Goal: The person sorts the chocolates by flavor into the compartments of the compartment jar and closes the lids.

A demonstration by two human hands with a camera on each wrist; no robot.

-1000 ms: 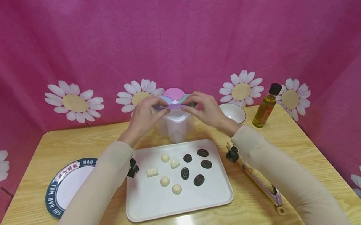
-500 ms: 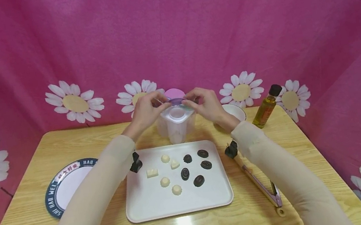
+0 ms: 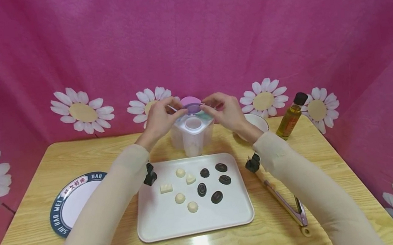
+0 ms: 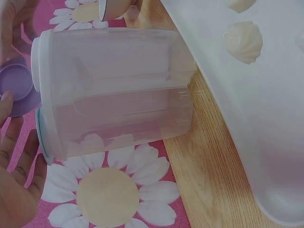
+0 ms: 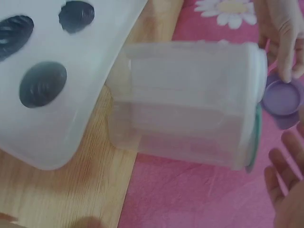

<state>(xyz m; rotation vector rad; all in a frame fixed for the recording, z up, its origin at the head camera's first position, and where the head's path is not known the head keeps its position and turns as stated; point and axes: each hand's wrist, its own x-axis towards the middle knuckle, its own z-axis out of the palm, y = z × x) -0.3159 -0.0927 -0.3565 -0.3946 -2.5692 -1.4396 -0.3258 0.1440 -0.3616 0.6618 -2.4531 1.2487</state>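
Note:
A translucent multi-compartment storage container (image 3: pixel 192 143) stands behind the tray. Its front purple flap lid (image 3: pixel 193 108) is tipped up, showing a raised ring on its underside in the left wrist view, and the round front opening (image 3: pixel 193 123) is exposed. My left hand (image 3: pixel 160 119) pinches the flap's left edge, thumb on the ring side. At the right edge my right hand (image 3: pixel 227 112) pinches it likewise. Other fingers of both hands spread over the container's top, partly hiding the green lid (image 4: pixel 43 137). Behind the flap shows a pink lid (image 3: pixel 189 99).
A white tray (image 3: pixel 173 224) holds several white chocolates (image 3: pixel 180 198) and dark chocolates (image 3: pixel 216 197). To the left lies a blue-rimmed plate (image 3: pixel 59 217). On the right are tongs (image 3: pixel 287 206) under the right forearm, a white bowl (image 3: pixel 258 121) and an oil bottle (image 3: pixel 290 119).
Both hands have lifted the front purple flap from lying over the container's top to standing up and back, uncovering the round opening. The container and tray have stayed in place.

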